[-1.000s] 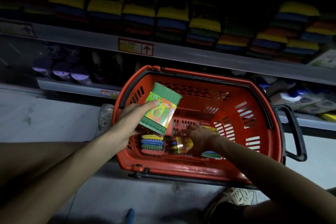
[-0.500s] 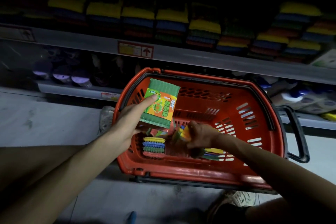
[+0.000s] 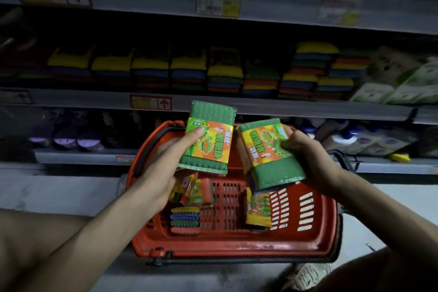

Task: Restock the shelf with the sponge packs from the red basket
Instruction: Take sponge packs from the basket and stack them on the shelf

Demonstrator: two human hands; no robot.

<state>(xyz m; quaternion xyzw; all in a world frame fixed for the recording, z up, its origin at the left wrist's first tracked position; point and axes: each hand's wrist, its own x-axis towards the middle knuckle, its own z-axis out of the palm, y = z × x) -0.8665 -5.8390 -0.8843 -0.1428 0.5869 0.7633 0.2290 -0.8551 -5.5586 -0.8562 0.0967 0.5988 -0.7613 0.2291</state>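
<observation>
Two green sponge packs are held above the red basket (image 3: 237,248): one pack (image 3: 208,136) is clasped in the left hand (image 3: 163,161), the other pack (image 3: 270,152) in the right hand (image 3: 308,156). Several more packs are seen inside the basket.

My left hand (image 3: 166,163): one green sponge pack (image 3: 208,137). My right hand (image 3: 308,156): a second green pack (image 3: 267,154). Both above the red basket (image 3: 237,244); more packs (image 3: 184,219) inside. Shelf (image 3: 308,108) behind, stocked.
</observation>
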